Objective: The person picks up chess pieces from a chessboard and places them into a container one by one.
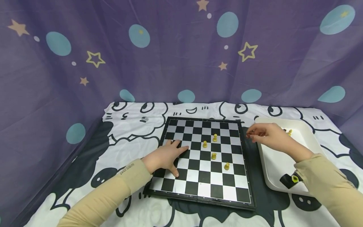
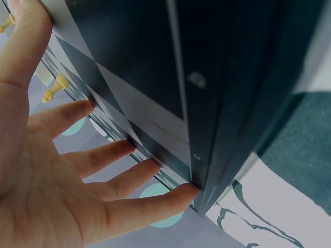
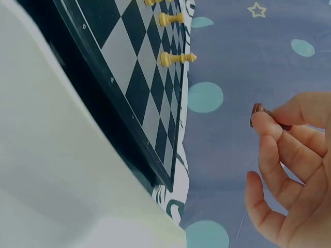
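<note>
A black-and-white chessboard (image 1: 194, 175) lies flat on the patterned cloth. My left hand (image 1: 167, 154) rests on its left side with fingers spread, fingertips touching the squares in the left wrist view. Several yellow chess pieces stand upright around the board's middle and right, among them a taller one (image 1: 215, 137) and a shorter one (image 1: 227, 166). Between its thumb and index finger my right hand (image 1: 270, 136) pinches a small dark brown chess piece (image 3: 257, 109). This hand is raised between the board's right edge and the white tray, and its fingers hide part of the piece.
A white tray (image 1: 276, 171) stands close to the board's right side. Near its back lie a yellow piece (image 1: 289, 132) and some dark bits, partly behind my right hand. A small black device (image 1: 287, 181) shows beside my right cuff. A purple curtain (image 1: 170, 72) hangs behind.
</note>
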`<action>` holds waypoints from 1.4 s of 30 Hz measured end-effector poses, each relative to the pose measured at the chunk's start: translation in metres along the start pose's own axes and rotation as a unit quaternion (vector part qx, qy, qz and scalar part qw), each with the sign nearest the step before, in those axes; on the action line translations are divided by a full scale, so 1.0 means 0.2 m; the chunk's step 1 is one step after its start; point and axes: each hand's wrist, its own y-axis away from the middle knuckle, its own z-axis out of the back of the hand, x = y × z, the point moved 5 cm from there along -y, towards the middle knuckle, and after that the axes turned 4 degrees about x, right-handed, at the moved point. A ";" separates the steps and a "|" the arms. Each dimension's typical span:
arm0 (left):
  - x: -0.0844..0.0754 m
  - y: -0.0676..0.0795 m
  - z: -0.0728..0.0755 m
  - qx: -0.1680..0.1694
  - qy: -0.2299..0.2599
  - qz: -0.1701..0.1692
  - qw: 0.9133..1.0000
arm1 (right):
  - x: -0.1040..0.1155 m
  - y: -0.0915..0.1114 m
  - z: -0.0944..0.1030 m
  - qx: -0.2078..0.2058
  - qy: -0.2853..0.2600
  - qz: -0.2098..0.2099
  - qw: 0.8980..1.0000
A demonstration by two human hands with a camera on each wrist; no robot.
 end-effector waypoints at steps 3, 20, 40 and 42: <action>0.00 0.00 0.00 0.001 0.000 -0.001 1.000 | -0.02 0.01 0.03 -0.011 0.014 -0.014 1.000; 0.01 -0.01 0.00 0.004 -0.013 -0.007 1.000 | -0.28 0.05 0.12 -0.062 0.039 -0.063 0.995; 0.00 -0.01 -0.01 0.008 -0.012 0.000 1.000 | -0.49 0.02 0.05 -0.012 0.010 -0.129 0.992; 0.00 -0.01 -0.01 0.009 -0.013 -0.001 1.000 | -0.50 0.01 0.03 -0.008 0.006 -0.125 0.992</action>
